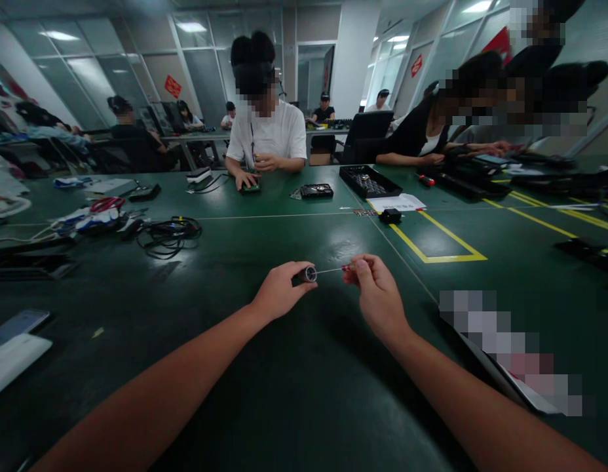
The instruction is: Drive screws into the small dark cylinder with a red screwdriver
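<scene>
My left hand is closed around a small dark cylinder, its round, light-rimmed end facing right. Between the fingertips of my right hand is a thin screwdriver with a red part near the grip; most of its handle is hidden by the fingers. Its slim metal shaft reaches left to the cylinder's end. Whether the tip touches or enters the cylinder, I cannot tell. Both hands are raised over the green table.
Across the table, a person in white handles a small green board. An open hard drive, a black tray of parts and a small black block lie ahead. Coiled black cables sit left; a pixelated sheet lies right.
</scene>
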Demonstrator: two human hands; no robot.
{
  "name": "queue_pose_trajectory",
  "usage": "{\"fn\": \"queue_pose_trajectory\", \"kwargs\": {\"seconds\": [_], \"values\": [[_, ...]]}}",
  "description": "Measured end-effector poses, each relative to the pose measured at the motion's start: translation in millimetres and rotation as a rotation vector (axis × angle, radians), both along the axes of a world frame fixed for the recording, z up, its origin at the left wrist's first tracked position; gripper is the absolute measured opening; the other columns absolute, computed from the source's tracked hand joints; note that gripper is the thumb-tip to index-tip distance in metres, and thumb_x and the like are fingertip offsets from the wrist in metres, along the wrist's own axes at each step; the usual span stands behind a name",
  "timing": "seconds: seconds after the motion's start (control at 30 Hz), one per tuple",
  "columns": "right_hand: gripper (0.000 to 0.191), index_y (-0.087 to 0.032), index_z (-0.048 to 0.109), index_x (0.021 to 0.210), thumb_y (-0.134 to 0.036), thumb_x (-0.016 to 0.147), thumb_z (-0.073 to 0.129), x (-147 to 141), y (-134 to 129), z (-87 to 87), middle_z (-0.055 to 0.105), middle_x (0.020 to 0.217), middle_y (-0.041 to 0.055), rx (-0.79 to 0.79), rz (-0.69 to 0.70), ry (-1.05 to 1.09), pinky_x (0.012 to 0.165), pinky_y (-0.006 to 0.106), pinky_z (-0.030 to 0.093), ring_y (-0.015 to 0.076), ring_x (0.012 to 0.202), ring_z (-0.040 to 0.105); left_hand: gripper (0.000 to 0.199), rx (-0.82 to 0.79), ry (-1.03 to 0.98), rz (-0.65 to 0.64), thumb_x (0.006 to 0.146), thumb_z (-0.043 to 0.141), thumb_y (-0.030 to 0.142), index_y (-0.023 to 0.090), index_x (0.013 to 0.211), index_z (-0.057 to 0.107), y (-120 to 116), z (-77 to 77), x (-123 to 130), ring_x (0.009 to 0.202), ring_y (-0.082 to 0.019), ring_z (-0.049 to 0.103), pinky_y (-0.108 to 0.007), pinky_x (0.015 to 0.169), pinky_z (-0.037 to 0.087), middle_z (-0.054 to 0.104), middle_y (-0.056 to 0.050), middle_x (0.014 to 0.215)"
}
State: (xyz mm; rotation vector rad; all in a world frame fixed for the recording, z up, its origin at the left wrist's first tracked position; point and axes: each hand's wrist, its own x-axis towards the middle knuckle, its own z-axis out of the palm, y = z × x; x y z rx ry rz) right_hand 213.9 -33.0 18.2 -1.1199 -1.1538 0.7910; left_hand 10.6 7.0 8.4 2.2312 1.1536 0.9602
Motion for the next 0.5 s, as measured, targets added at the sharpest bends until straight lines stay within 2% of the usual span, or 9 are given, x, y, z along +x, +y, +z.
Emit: {"fn": "queue_pose_trajectory", "kwargs": {"seconds": [0.1,0.17,0.3,0.4,0.5], "values": [[0.026,-0.024,0.061,0.096,-0.050,0.097,0.054,-3.0,-6.3,7.1,0.056,0.064,-0.0053,0.004,0.066,-0.009,0.060,0.032,0.049,0.0146,0.057,0.053,0.034,-0.029,-0.014,0.018,0.085,0.077,0.024,0.024,0.118,0.070,-4.8,-2.6,-0.6,0.099,-0.023,0.067,-0.039,0.089,0.052,0.073,-0.004,0.109],[0.029,-0.024,0.062,0.093,-0.051,0.098,0.053,-4.6,-9.0,9.3,0.054,0.064,-0.0051,0.012,0.042,-0.021,0.059,0.031,0.048,0.0139,0.055,0.051,0.036,-0.016,-0.023,0.029,0.085,0.077,0.023,0.024,0.120,0.069,-7.1,-5.3,-1.0,0.102,-0.024,0.067,-0.040,0.091,0.051,0.073,-0.005,0.111],[0.026,-0.023,0.066,0.095,-0.047,0.096,0.056,-5.1,-8.8,8.5,0.062,0.074,-0.0010,0.008,-0.048,-0.103,0.064,0.032,0.049,0.0158,0.064,0.058,0.035,0.039,-0.028,0.033,0.086,0.076,0.023,0.023,0.121,0.069,-7.5,-8.6,-1.9,0.102,-0.023,0.066,-0.040,0.092,0.051,0.073,-0.005,0.109],[0.025,-0.022,0.065,0.104,-0.044,0.093,0.059,-4.2,-7.0,6.5,0.068,0.086,0.0020,0.007,-0.036,-0.045,0.073,0.034,0.052,0.0178,0.076,0.064,0.034,0.051,-0.039,0.070,0.087,0.075,0.024,0.022,0.120,0.069,-5.4,-9.1,-2.2,0.101,-0.023,0.067,-0.040,0.092,0.051,0.072,-0.005,0.108],[0.031,-0.022,0.065,0.097,-0.050,0.096,0.053,-4.2,-7.1,6.0,0.063,0.075,-0.0002,-0.012,-0.001,-0.047,0.066,0.033,0.050,0.0167,0.067,0.060,0.035,0.053,-0.034,0.092,0.086,0.076,0.023,0.021,0.120,0.069,-3.9,-9.4,-1.7,0.102,-0.023,0.067,-0.039,0.092,0.050,0.072,-0.005,0.108]]}}
